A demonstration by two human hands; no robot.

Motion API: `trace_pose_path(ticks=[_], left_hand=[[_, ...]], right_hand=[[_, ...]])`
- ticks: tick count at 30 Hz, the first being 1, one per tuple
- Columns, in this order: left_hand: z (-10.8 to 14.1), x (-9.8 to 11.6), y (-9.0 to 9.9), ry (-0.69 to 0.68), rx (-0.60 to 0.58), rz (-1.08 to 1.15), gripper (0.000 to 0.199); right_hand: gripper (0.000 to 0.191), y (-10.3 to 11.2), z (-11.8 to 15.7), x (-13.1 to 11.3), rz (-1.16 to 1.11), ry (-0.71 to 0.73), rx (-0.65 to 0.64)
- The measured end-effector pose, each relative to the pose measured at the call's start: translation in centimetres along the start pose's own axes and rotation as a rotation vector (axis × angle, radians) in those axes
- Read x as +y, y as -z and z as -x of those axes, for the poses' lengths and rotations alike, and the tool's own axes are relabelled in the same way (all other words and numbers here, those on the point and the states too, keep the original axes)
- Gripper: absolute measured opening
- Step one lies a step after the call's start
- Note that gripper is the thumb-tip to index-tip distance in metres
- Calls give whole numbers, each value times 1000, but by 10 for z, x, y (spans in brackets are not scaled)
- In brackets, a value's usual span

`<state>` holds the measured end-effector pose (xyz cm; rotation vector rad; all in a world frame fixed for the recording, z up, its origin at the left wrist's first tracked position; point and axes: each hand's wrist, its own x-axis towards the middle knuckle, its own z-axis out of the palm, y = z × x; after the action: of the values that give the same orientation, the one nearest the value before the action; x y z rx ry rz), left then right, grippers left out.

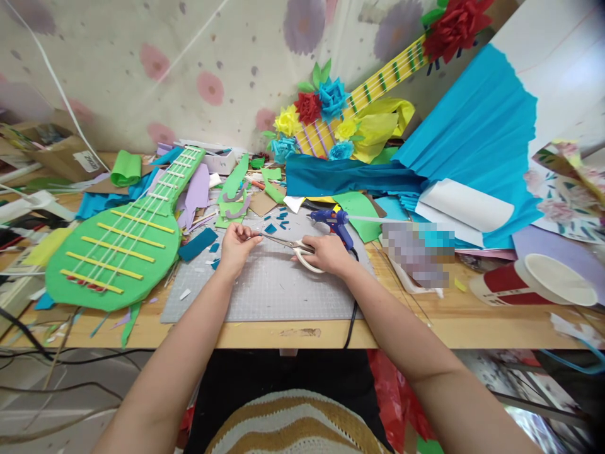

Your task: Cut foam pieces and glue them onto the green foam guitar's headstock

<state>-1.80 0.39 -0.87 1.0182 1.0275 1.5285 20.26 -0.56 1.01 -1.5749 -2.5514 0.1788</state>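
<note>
My right hand (326,252) is wrapped round the white handles of a pair of scissors (302,252), whose metal blades point left. Facing it, my left hand (237,247) has its fingers pinched together at the blade tips; what it holds is too small to make out. Both hands are above a grey cutting mat (283,296). Just beyond the blades lie several small dark blue pieces (270,229). A larger dark blue strip (198,244) rests left of my left hand. Behind my right hand is a blue glue gun (333,225) with a yellow part on top.
At left lies a green paper lute shape (127,243) with yellow bars. A yellow stringed shape (387,79) with paper flowers leans at the back. Blue crepe paper (482,145) stands at right, near a red and white cup (510,282). The table's front edge (302,334) is near me.
</note>
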Motion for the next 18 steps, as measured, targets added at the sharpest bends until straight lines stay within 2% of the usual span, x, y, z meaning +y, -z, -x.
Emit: trace_pose_path(ticks=[18], left_hand=[[0, 1, 0, -3, -36, 39, 46]], right_hand=[[44, 3, 0, 3, -48, 27, 33]])
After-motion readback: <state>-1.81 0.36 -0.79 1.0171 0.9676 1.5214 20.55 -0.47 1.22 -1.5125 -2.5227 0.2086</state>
